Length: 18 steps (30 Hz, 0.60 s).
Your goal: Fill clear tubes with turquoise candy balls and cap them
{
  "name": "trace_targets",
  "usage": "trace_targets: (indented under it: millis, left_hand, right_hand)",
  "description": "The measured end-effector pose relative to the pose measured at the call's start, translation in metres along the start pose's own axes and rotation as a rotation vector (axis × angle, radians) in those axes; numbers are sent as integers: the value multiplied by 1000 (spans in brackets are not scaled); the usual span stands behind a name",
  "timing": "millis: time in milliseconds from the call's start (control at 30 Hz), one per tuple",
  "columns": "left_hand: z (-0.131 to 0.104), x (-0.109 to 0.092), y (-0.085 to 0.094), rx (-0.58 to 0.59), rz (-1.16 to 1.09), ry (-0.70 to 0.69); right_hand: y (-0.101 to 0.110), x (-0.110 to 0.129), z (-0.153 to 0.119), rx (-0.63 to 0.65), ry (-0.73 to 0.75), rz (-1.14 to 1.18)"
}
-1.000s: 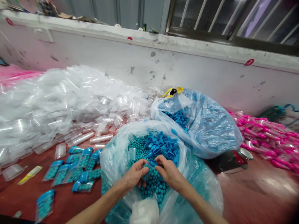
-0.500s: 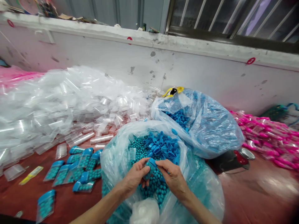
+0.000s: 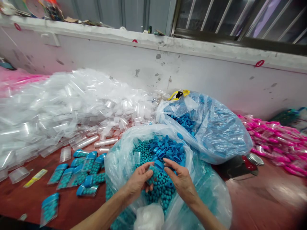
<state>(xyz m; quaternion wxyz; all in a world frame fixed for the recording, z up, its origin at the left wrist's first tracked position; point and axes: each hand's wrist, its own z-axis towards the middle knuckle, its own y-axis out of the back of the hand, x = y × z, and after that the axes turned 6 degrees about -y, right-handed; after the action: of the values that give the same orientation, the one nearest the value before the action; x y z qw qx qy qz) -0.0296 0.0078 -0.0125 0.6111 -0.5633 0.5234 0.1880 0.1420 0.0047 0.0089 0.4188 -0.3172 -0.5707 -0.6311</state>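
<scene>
My left hand (image 3: 139, 179) grips a small clear plastic sleeve (image 3: 152, 176) filled with teal beads, thumb across its front. A blue cap (image 3: 159, 164) sits just above and right of the sleeve, tilted and apart from its top. My right hand (image 3: 178, 177) has thumb and index fingertips at the cap's right end, while the other fingers are partly hidden. Both hands are over an open clear bag (image 3: 117, 153) that holds loose teal beads (image 3: 163, 190) and a cluster of blue caps (image 3: 168, 147).
Several capped bead packs (image 3: 49, 207) lie on the red table (image 3: 271, 204) at left. Behind them rises a heap of clear sleeves (image 3: 72, 99). A second bag (image 3: 223, 134) holds blue caps. Pink packs (image 3: 275, 137) pile up at right, near a metal-lidded container (image 3: 254, 159).
The blue cap has come away from the sleeve's top and turned. My right fingers have spread and shifted slightly right. My left hand keeps its hold on the sleeve.
</scene>
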Motion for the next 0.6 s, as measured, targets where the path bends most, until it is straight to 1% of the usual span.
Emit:
trace_targets:
  millis: [133, 267, 433, 600]
  left_hand:
    - [0, 3, 2, 6, 57, -22]
    - [-1, 5, 3, -17, 49, -37]
    - [-3, 1, 2, 18, 55, -24]
    - [-5, -5, -3, -19, 29, -15]
  right_hand:
    - [-1, 4, 0, 73, 46, -4]
    - [-1, 7, -1, 48, 64, -30]
    - [-2, 6, 0, 24, 72, -34]
    - [-2, 7, -1, 30, 75, -17]
